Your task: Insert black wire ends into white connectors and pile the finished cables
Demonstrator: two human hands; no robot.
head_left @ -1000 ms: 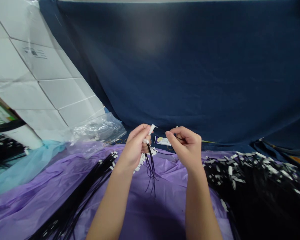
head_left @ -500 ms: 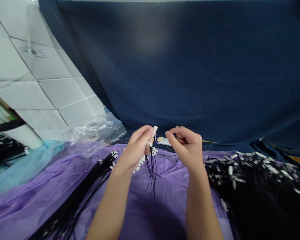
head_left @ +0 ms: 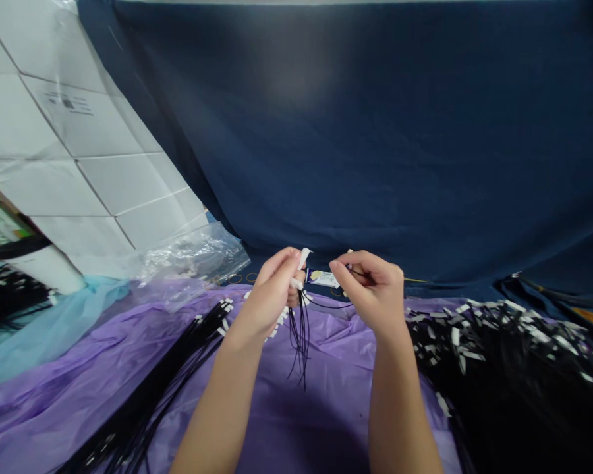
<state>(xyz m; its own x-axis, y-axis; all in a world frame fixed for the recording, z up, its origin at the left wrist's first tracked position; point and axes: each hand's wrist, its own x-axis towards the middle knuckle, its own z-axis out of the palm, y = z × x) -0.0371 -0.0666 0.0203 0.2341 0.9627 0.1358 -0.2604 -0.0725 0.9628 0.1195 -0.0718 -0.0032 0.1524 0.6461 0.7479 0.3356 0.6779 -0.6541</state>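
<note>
My left hand [head_left: 275, 286] is closed round a small bunch of thin black cords [head_left: 300, 339] with white end tabs [head_left: 304, 258]. The loose cord ends hang below its fingers. My right hand [head_left: 370, 283] is closed in a pinch, thumb against fingers, on a black cord [head_left: 329, 306]. That strand sags between the two hands. Past the gap between the hands lies a small printed packet [head_left: 322, 278], partly hidden by my right fingers.
A purple plastic sheet [head_left: 321, 408] covers the work surface. White-tipped black cords lie in a bundle [head_left: 163, 375] at left and a big heap [head_left: 524, 395] at right. A dark blue cloth [head_left: 375, 145] hangs behind; a lidded white cup [head_left: 44, 263] and crumpled clear plastic [head_left: 192, 257] stand left.
My right hand has shifted slightly to the right, away from my left hand. My left hand stays nearly still with its bunch of cords.
</note>
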